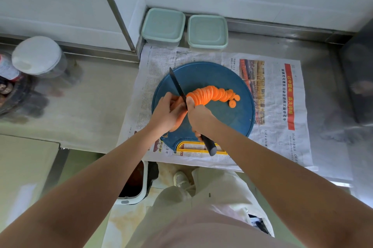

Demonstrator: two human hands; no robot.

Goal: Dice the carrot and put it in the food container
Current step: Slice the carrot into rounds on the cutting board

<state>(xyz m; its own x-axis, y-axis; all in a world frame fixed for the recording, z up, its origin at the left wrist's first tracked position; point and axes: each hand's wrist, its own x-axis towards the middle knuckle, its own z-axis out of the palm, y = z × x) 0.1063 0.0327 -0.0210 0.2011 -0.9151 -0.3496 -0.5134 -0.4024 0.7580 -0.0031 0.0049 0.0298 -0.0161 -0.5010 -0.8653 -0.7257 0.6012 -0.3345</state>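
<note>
Slicing is done very near the left hand (166, 114), by which the uncut carrot (177, 123) is held at the board's (212, 74) left edge; a finger could be nicked if the knife (177, 85), gripped by the right hand (198, 115), slips. Rounds (210, 95) could be scattered; both containers (163, 25) are lidded at the worktop's back edge.

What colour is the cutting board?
Dark blue, with a yellow handle slot; the cutting board shows in the head view.

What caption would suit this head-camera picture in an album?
The right hand slices a carrot with a knife on a blue cutting board; left hand holds it.
</note>
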